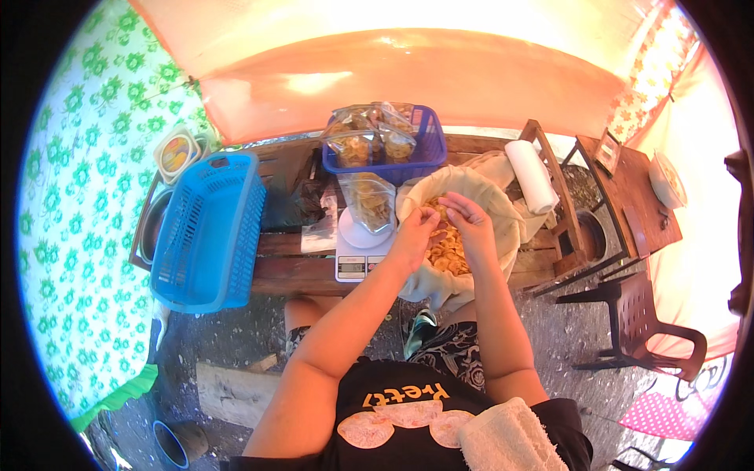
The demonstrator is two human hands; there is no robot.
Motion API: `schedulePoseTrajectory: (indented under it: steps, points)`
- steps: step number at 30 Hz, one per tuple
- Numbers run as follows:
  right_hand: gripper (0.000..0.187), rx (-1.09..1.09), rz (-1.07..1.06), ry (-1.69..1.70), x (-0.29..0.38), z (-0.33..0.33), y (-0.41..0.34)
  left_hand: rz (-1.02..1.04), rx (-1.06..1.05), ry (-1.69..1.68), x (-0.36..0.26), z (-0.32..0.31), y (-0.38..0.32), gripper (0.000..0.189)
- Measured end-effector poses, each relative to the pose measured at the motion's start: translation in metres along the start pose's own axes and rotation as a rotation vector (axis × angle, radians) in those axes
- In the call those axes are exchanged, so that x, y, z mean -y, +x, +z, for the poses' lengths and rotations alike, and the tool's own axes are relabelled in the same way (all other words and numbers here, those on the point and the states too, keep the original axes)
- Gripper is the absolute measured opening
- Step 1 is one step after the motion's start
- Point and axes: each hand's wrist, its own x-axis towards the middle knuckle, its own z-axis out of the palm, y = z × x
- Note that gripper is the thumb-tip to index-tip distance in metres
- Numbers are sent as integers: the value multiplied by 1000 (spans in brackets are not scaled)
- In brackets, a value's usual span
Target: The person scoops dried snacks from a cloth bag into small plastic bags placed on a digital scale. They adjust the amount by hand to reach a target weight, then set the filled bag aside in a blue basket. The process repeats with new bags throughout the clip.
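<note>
Both hands are over a cloth-lined container (453, 176) of banana chips (449, 253). My left hand (417, 234) has its thumb and fingers bent close together at the near-left part of the chips. Beside it, my right hand (469, 219) reaches in with its fingertips curled toward the left hand. Chips show between and behind the fingers; whether either hand grips one is unclear. Left of the hands, a clear pouch of chips (370, 203) stands upright, its top spread, on the white plate of a digital kitchen scale (353, 259) with a lit display.
Behind the scale, a dark blue basket (433, 150) holds several filled pouches. A light blue plastic basket (203, 235) sits at the left of the wooden table (283, 242). Rightward are a paper towel roll (531, 176), a wooden frame (556, 200) and a plastic chair (639, 324).
</note>
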Motion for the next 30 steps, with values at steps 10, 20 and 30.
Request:
schedulePoseTrajectory:
  steps: [10, 20, 30]
  points:
    - [24, 303, -463, -599, 49, 99, 62, 809, -474, 469, -40, -76, -45, 17]
    - [17, 140, -567, -551, 20, 71, 70, 883, -517, 472, -48, -90, -42, 14]
    - [35, 638, -137, -1327, -81, -16, 24, 701, -250, 1059, 45, -52, -26, 33]
